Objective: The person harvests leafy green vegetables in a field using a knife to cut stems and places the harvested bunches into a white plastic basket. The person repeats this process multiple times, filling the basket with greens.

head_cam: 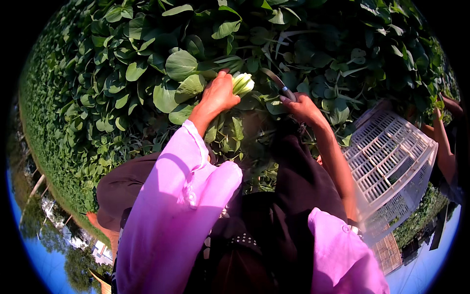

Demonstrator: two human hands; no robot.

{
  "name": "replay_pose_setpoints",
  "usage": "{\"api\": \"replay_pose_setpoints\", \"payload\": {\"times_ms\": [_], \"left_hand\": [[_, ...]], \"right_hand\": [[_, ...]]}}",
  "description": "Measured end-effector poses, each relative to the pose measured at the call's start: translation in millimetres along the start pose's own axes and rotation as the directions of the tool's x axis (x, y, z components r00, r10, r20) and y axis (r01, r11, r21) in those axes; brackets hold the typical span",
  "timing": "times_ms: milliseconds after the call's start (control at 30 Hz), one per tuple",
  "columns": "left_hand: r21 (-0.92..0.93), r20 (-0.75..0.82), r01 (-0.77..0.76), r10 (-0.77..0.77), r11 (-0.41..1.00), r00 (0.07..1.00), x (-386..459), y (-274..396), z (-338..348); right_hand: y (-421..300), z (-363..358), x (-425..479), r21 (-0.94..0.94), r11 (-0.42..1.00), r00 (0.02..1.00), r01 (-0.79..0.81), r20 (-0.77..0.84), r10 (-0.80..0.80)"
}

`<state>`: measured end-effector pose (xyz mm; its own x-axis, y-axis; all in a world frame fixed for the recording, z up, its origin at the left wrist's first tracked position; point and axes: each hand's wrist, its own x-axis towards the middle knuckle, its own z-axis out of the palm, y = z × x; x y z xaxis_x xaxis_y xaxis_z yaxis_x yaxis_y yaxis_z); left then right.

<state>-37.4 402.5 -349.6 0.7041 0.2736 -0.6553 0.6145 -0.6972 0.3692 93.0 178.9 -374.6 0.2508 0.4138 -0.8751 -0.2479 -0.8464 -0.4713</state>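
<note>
A cut head of leafy greens, like bok choy, is in my left hand; its pale stalk base points right and its broad leaves spread to the left. My right hand grips the dark handle of a curved knife, like a small sickle. The blade points up and left, a short gap to the right of the stalk base, not touching it. Both hands are just above the growing leaves, in front of my knees.
Dense leafy plants fill the ground ahead and to the left. A white slatted plastic crate stands tilted close to my right forearm. Another person's arm shows beyond it at the far right. Small loose leaves and stems lie around the hands.
</note>
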Motion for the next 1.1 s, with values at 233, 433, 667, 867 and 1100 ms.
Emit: {"api": "replay_pose_setpoints", "payload": {"times_ms": [233,433,667,867,1100], "left_hand": [[-0.006,-0.007,0.001,-0.001,1.0,1.0,1,2,2],[-0.02,-0.089,-0.058,0.056,0.998,0.994,-1,-13,13],[-0.046,-0.053,-0.019,0.017,0.999,0.998,1,-9,10],[-0.641,0.011,-0.12,0.166,0.758,0.986,-29,11,-39],[-0.988,0.136,0.157,0.415,-0.016,0.9,-60,42,-72]], "right_hand": [[-23,57,51,0.053,0.985,0.978,0.162,-0.142,-0.153],[-22,72,67,-0.101,0.977,0.96,0.189,-0.191,-0.205],[-22,90,95,-0.193,0.967,0.918,0.168,-0.327,-0.225],[-1,36,26,-0.066,0.988,0.978,0.141,0.165,-0.129],[-5,-22,-35,0.745,0.229,0.699,0.626,-0.405,-0.589]]}}
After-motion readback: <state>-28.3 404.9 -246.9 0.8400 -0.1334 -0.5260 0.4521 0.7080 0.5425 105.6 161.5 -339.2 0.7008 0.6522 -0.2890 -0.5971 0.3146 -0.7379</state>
